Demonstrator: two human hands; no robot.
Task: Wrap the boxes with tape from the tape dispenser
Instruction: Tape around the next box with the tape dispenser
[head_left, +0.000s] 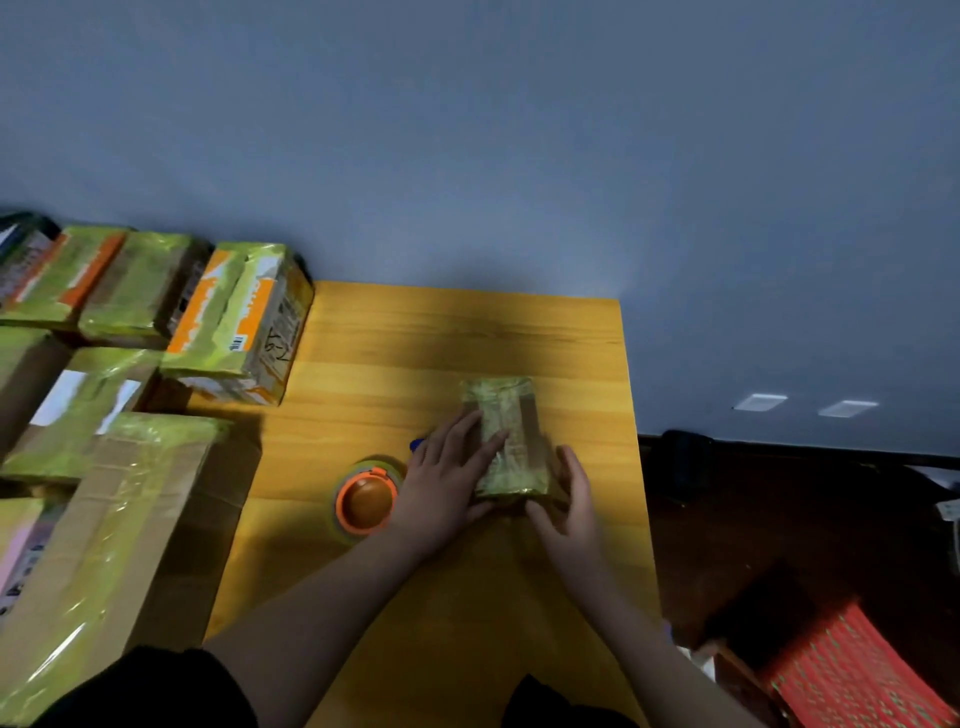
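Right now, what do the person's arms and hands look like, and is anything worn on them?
Both forearms are bare from the elbows down. The left hand and the right hand are bare too: no gloves, and no rings, watch or bracelets that I can make out in this dim light. Dark fabric, probably short sleeves or the person's top, shows at the bottom edge of the picture.

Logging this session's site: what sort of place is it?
Probably a home or small-shop parcel-packing corner: a yellow wooden table against a plain grey wall, a stack of tape-wrapped cardboard boxes, and an orange tape dispenser.
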